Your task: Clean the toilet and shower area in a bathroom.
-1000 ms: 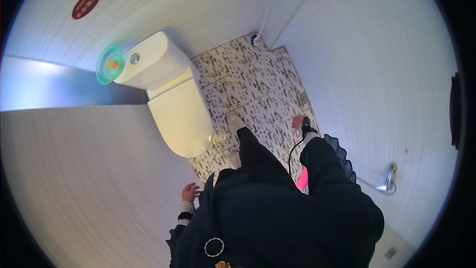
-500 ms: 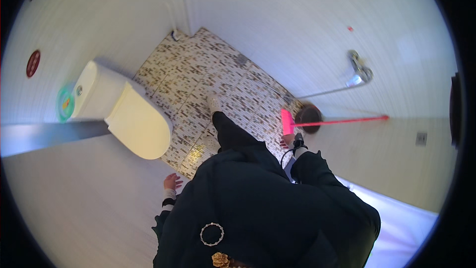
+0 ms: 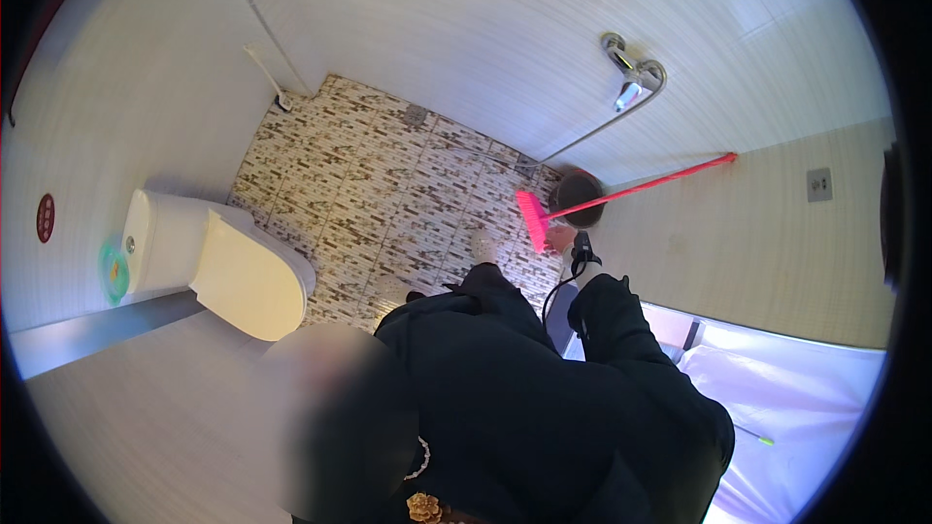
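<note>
My right hand (image 3: 561, 238) hangs low beside the bristles of a pink broom (image 3: 533, 221). Its fingers look loose, with nothing seen in them; in the picture it overlaps the edge of the broom head, and I cannot tell whether they touch. A dark device with a cable (image 3: 582, 250) is strapped at my right wrist. On my left, a large blur covers the forearm and my left hand (image 3: 325, 357), so its fingers cannot be made out. The broom's red handle slants up to the right against the wall, passing a dark bucket (image 3: 579, 186).
A white toilet (image 3: 254, 277) with its lid down stands at left, a turquoise round item (image 3: 115, 272) by its tank. Patterned tiles (image 3: 359, 175) cover the floor. A chrome shower tap (image 3: 631, 82) with a hose is on the far wall. Whitish plastic sheeting (image 3: 777, 398) lies at lower right.
My view has turned and shifted, so the toilet sits lower and the broom and bucket higher. My left arm has come up into a blur. My right hand stays near the broom head.
</note>
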The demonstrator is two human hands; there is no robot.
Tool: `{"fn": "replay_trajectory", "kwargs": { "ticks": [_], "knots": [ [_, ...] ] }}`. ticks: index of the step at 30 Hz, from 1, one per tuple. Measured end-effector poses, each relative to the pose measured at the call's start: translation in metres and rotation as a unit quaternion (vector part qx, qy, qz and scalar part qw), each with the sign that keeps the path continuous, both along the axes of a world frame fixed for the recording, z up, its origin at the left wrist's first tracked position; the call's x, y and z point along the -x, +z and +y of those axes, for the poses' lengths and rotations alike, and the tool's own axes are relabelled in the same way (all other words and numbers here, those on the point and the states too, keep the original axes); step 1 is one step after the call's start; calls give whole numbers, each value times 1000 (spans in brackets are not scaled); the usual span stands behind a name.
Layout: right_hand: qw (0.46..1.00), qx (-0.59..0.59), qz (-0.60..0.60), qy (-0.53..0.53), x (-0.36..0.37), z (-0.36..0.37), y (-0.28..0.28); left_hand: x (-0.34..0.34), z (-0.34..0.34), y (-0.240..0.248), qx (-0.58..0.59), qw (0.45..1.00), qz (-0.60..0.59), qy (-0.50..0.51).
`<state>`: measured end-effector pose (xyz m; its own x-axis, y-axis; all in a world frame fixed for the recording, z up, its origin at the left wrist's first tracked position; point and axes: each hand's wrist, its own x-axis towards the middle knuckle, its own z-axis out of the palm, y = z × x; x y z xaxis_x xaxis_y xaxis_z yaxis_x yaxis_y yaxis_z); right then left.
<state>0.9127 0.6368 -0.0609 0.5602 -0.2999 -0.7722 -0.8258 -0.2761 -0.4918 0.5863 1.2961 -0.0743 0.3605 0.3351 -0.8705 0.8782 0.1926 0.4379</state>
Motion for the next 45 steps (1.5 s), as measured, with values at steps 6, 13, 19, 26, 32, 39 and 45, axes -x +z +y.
{"fn": "replay_trajectory", "kwargs": {
  "ticks": [6,13,19,26,32,39,45],
  "knots": [
    [1000,-1,3,-21,-29,-117,-21,-47,-57,19,-16,999,17,-47],
    [965,18,-249,-74,-82,-173,3,-118,-177,58,-12,985,-41,-166],
    [898,104,-427,14,-192,-195,15,-134,-240,72,0,988,-59,-145],
    [964,-19,-264,30,-165,-174,-3,-61,-251,33,29,996,-70,-43],
    [951,-226,-210,20,-112,-55,28,11,-192,-49,-170,896,-131,-388],
    [963,-263,-60,7,-83,23,57,-148,-269,56,80,987,-138,-13],
    [852,-516,-78,41,-59,56,111,-233,-338,123,332,920,-207,21]
  ]
}}
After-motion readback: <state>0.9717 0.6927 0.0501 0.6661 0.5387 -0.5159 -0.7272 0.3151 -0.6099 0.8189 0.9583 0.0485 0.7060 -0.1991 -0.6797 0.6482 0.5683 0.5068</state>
